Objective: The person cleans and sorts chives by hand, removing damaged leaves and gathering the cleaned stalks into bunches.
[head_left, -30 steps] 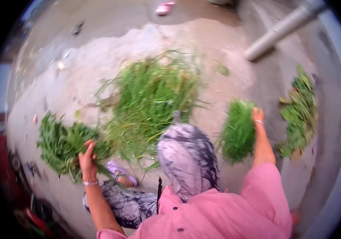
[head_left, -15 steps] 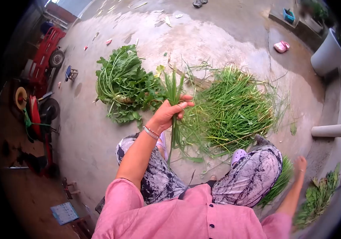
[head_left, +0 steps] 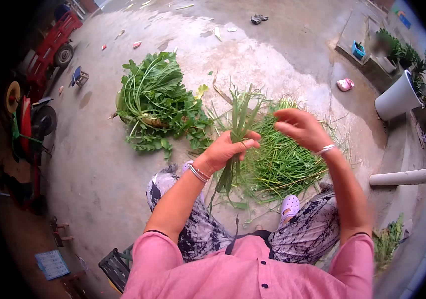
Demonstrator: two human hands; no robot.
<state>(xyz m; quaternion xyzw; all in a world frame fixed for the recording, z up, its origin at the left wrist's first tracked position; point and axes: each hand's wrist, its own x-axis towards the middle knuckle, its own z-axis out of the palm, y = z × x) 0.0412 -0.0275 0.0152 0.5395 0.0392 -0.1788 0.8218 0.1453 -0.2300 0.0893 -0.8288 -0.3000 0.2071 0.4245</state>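
Between left fingers (head_left: 253, 135) — green stalks (head_left: 241, 114)

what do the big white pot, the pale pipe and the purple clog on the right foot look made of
White pot: probably smooth plastic, from its even, seamless wall; glazed ceramic is possible.
Pale pipe: likely dull plastic, uniformly round, though painted metal can't be excluded.
Purple clog: seemingly matte moulded foam, with holes through its upper.
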